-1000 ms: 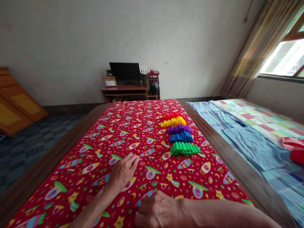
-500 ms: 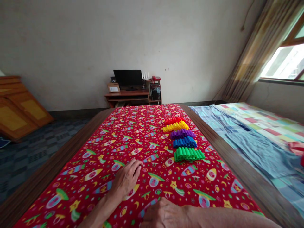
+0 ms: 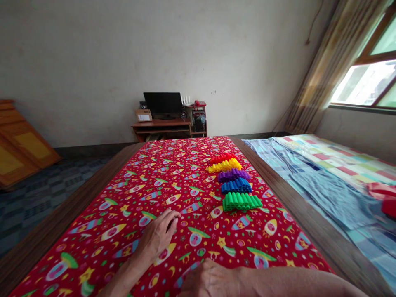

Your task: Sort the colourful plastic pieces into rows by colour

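Note:
My left hand (image 3: pixel 159 235) lies palm down on the red rocket-print cloth (image 3: pixel 173 181), fingers stretched forward and holding nothing. My right hand (image 3: pixel 210 279) rests on the cloth at the bottom edge, fingers curled under and mostly hidden. Ahead and to the right, five rows of plastic pieces lie in a line: green (image 3: pixel 241 201) nearest, then blue (image 3: pixel 236 186), purple (image 3: pixel 233 175), yellow (image 3: pixel 225 166) and red (image 3: pixel 222 157) farthest. Both hands are well short of the green row.
The cloth covers a long wooden table (image 3: pixel 312 225). A bed with checked sheets (image 3: pixel 324 173) runs along the right. A desk with a monitor (image 3: pixel 163 103) stands at the far wall. A wooden cabinet (image 3: pixel 21 144) is at left, a curtained window (image 3: pixel 368 82) at right.
The hands stay where they were on the cloth. Only the view shifts slightly, first tilting up, then panning a little.

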`<control>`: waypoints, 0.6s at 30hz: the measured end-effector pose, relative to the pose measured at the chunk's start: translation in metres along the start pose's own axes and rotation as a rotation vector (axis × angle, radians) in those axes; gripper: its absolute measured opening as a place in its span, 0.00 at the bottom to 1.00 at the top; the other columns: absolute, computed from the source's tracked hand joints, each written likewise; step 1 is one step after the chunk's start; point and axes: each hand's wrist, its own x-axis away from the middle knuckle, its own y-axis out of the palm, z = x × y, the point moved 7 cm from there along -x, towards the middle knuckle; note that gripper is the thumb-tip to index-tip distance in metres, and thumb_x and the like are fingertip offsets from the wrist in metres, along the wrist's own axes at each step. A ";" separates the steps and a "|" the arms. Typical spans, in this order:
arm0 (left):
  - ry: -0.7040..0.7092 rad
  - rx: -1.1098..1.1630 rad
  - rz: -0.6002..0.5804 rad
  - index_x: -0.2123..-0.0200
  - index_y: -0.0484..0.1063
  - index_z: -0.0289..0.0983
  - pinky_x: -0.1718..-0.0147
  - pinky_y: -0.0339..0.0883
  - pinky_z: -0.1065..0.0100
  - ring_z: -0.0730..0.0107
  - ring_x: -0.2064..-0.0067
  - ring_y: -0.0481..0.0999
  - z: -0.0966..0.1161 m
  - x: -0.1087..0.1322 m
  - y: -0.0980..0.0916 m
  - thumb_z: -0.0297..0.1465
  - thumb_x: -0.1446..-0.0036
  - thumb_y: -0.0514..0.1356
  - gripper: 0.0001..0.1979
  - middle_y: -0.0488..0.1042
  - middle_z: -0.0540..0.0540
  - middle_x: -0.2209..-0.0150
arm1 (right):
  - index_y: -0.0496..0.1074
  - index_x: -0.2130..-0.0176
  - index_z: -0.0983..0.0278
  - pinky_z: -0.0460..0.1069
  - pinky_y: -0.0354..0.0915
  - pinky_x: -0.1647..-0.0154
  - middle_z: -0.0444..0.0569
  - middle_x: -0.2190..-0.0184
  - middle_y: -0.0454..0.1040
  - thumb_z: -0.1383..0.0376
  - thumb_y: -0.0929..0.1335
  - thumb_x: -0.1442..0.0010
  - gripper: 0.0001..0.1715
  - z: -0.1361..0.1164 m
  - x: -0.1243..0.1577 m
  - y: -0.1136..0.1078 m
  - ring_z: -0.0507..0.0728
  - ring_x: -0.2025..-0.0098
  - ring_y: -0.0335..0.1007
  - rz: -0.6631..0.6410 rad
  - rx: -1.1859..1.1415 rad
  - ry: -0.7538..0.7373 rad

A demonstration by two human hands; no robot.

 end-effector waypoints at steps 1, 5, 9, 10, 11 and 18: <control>-0.001 0.006 -0.002 0.62 0.72 0.43 0.65 0.73 0.68 0.66 0.66 0.79 0.000 0.000 0.000 0.33 0.36 0.48 0.13 0.77 0.48 0.65 | 0.74 0.64 0.53 0.42 0.65 0.70 0.42 0.66 0.80 0.55 0.65 0.36 0.09 0.000 -0.001 0.001 0.53 0.60 0.77 -0.001 0.001 0.005; -0.007 0.019 -0.003 0.62 0.71 0.43 0.65 0.72 0.68 0.67 0.65 0.78 0.000 0.000 0.000 0.34 0.36 0.47 0.13 0.77 0.48 0.65 | 0.74 0.64 0.55 0.42 0.65 0.69 0.43 0.66 0.80 0.56 0.66 0.36 0.10 0.000 -0.003 0.003 0.53 0.60 0.77 -0.001 0.014 0.014; -0.007 0.021 -0.010 0.62 0.71 0.43 0.64 0.72 0.68 0.66 0.64 0.79 0.001 -0.001 -0.002 0.33 0.36 0.47 0.12 0.78 0.48 0.65 | 0.74 0.65 0.56 0.42 0.64 0.69 0.43 0.67 0.80 0.56 0.67 0.37 0.08 0.000 -0.004 0.004 0.53 0.60 0.77 0.003 0.029 0.004; -0.006 0.023 -0.009 0.63 0.71 0.43 0.64 0.72 0.68 0.66 0.65 0.79 0.001 -0.001 -0.002 0.33 0.36 0.47 0.13 0.78 0.48 0.65 | 0.73 0.65 0.56 0.41 0.64 0.69 0.43 0.67 0.80 0.57 0.67 0.37 0.08 0.000 -0.004 0.005 0.52 0.60 0.77 0.005 0.031 -0.002; -0.006 0.024 -0.006 0.63 0.71 0.43 0.64 0.73 0.68 0.66 0.64 0.79 0.001 -0.002 -0.003 0.34 0.36 0.47 0.13 0.78 0.48 0.65 | 0.73 0.65 0.56 0.41 0.64 0.70 0.43 0.67 0.80 0.57 0.68 0.38 0.07 0.000 -0.003 0.005 0.52 0.61 0.77 0.007 0.031 -0.007; 0.006 0.037 0.009 0.63 0.74 0.42 0.59 0.74 0.67 0.64 0.62 0.80 -0.002 -0.002 -0.004 0.35 0.36 0.48 0.14 0.79 0.48 0.64 | 0.72 0.65 0.57 0.42 0.64 0.70 0.44 0.68 0.80 0.55 0.65 0.35 0.12 0.003 -0.003 0.011 0.53 0.64 0.76 0.045 0.030 -0.023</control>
